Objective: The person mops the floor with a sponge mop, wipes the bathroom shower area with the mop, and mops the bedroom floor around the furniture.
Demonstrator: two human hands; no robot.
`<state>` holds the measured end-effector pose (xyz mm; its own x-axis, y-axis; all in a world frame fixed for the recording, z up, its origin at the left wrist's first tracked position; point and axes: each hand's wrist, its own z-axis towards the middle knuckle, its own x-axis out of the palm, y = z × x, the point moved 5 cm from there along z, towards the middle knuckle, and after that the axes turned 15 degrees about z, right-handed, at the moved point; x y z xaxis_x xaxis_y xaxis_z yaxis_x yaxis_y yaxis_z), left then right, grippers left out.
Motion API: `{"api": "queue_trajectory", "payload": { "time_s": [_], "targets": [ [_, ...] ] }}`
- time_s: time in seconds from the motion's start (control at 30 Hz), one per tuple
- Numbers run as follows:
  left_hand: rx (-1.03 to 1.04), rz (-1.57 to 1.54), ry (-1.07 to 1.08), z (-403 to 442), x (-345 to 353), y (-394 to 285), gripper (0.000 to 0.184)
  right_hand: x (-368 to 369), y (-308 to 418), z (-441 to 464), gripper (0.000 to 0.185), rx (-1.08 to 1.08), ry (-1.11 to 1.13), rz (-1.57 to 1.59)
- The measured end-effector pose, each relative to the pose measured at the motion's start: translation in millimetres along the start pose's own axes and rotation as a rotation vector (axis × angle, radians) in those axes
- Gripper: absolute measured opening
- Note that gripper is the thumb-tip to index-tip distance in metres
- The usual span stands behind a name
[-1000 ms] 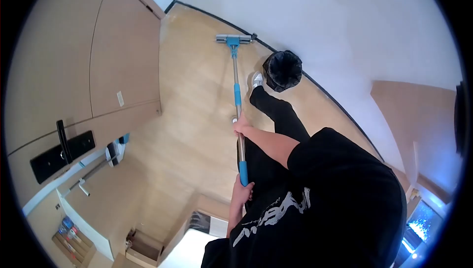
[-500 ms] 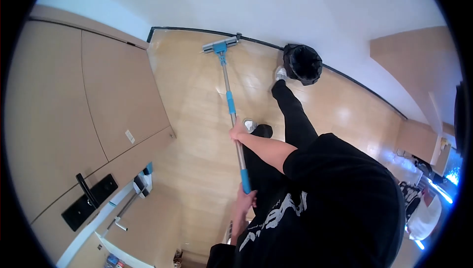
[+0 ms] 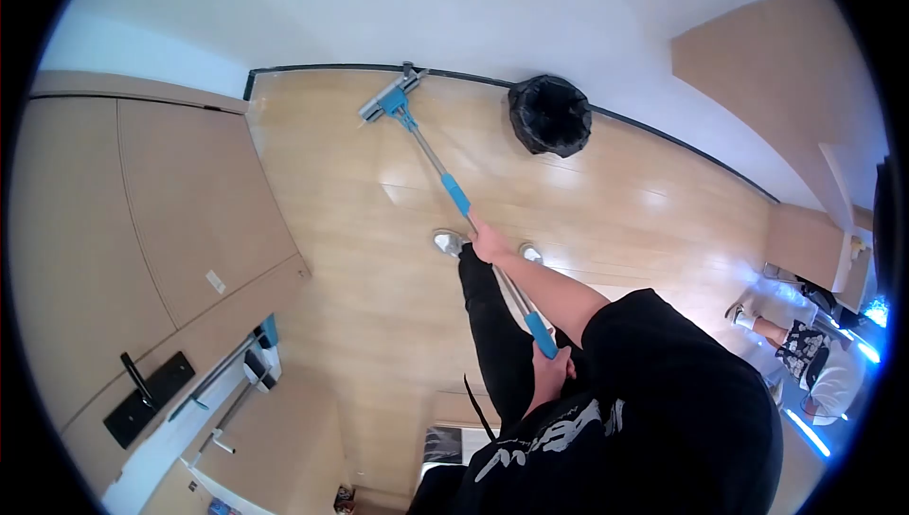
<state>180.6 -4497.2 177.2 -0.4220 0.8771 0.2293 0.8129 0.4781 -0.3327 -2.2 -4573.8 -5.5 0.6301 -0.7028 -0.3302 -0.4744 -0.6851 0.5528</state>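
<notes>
A mop (image 3: 431,153) with a silver pole, blue grips and a blue-and-grey head rests on the wooden floor, its head close to the wall's dark baseboard. My right hand (image 3: 488,241) wraps round the middle of the pole, below the upper blue grip. Nearer my body, my left hand (image 3: 551,371) is closed round the blue grip at the pole's end. The pole slants from my waist toward the far left. My shoes (image 3: 448,241) stand on the floor on either side of the pole.
A bin with a black liner (image 3: 549,117) stands against the wall. On the left is a door (image 3: 204,203) with a black handle (image 3: 140,382). A small dark fitting (image 3: 408,68) sits at the baseboard. Another person (image 3: 819,364) is at the far right, near a desk.
The mop head has turned and shifted a little left, and the pole slants more. My foot beside the bin has stepped back from it. Both hands keep their hold.
</notes>
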Motion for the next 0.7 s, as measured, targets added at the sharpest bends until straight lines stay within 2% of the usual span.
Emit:
{"api": "queue_trajectory", "payload": {
  "time_s": [0.03, 0.1, 0.2, 0.27, 0.37, 0.47, 0.53, 0.57, 0.6, 0.67, 0.7],
  "targets": [
    [0.019, -0.054, -0.012, 5, 20, 12, 0.047, -19, -8, -4, 0.057, -0.037, -0.008, 0.038],
    [-0.035, 0.034, -0.032, 1, 51, 35, 0.046, -43, -39, -21, 0.058, -0.008, 0.005, 0.050],
    [-0.058, 0.080, -0.011, -4, 77, 82, 0.047, -70, -97, -34, 0.057, -0.087, -0.061, 0.012],
    [-0.099, 0.131, -0.025, -16, 91, 115, 0.048, -82, -134, -58, 0.056, 0.010, -0.069, 0.018],
    [-0.172, 0.260, -0.037, -29, 104, 142, 0.049, -104, -169, -86, 0.056, -0.019, -0.140, 0.155],
    [-0.031, 0.452, -0.033, -36, 83, 185, 0.049, -104, -197, -109, 0.059, -0.078, -0.210, 0.182],
    [0.107, 0.641, -0.064, -47, 54, 184, 0.049, -90, -202, -123, 0.060, -0.077, -0.256, 0.195],
    [0.188, 0.721, -0.088, -57, 40, 176, 0.049, -75, -209, -128, 0.060, 0.021, -0.241, 0.286],
    [0.135, 0.776, -0.096, -64, 18, 177, 0.048, -55, -217, -130, 0.061, 0.116, -0.223, 0.381],
    [0.016, 0.787, -0.105, -80, -34, 194, 0.045, -16, -215, -144, 0.062, 0.002, -0.363, 0.332],
    [-0.056, 0.744, -0.104, -89, -60, 209, 0.043, 6, -216, -154, 0.063, 0.032, -0.347, 0.332]
  ]
}}
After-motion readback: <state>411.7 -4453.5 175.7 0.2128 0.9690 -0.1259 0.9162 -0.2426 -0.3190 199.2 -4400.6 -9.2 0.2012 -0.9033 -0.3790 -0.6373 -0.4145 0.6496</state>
